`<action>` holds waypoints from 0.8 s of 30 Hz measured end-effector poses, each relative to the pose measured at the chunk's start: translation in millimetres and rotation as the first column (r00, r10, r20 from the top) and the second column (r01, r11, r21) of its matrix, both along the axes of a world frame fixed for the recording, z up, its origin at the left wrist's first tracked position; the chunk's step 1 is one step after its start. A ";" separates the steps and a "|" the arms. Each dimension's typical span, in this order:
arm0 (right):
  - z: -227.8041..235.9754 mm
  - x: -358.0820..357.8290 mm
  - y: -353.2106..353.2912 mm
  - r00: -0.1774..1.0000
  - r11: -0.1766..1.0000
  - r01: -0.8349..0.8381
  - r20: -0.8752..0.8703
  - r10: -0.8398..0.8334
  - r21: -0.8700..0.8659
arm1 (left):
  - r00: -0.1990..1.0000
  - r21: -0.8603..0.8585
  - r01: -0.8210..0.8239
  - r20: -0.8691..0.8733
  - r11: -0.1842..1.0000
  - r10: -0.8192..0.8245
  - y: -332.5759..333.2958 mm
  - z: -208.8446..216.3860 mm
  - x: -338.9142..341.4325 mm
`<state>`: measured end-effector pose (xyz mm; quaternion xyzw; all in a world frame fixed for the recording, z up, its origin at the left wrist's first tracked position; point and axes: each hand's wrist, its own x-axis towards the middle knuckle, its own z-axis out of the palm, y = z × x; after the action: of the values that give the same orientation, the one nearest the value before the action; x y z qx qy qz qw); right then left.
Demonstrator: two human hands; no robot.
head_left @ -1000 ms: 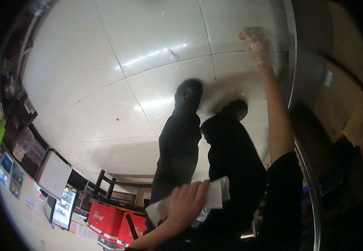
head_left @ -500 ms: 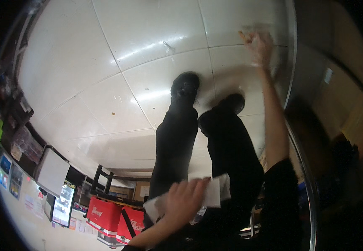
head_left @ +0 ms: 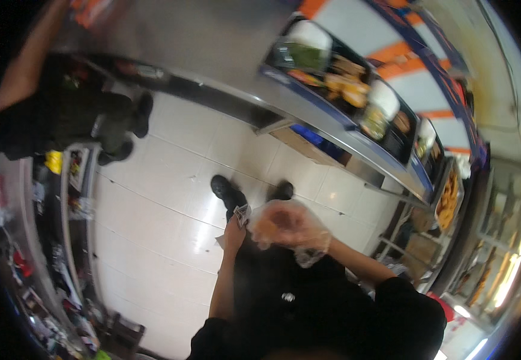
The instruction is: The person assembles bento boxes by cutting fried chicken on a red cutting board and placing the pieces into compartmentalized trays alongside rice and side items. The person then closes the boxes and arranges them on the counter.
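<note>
My left hand (head_left: 233, 235) is closed round a folded white piece of paper (head_left: 242, 213), with dark marks on it; part of the paper is hidden by my fingers. Close beside it, in front of my body, is my right hand (head_left: 293, 222) in a loose clear plastic glove (head_left: 312, 255). Its fingers look curled in, and an orange-brown patch (head_left: 267, 227) shows at them through the film. Blur and the crinkled plastic hide what that patch is.
A steel counter (head_left: 212, 42) crosses ahead, with black food trays (head_left: 332, 63) along its right part. Farther right lies a tray of golden-brown food (head_left: 448, 195). Another person (head_left: 80, 117) works at the left. Shelves of goods (head_left: 71, 198) line the left side over white floor tiles (head_left: 152, 210).
My view has swung from tiles, a steel edge and red boxes to the counter with food trays. My right hand, stretched out far before, is now drawn in beside my left, which still holds the paper.
</note>
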<state>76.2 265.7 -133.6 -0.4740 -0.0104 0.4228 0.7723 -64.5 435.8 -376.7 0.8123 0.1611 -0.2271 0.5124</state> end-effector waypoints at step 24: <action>103.1 -356.9 -602.5 -0.273 -0.273 0.962 0.038 -0.961 0.000 | 0.681 -0.034 0.682 -0.338 0.731 -0.650 -417.2 43.1 82.8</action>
<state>-280.7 -336.8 -30.5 -0.3105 0.3692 -0.3666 0.7955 18.3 18.6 -333.7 0.7888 -0.0523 -0.5212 0.3215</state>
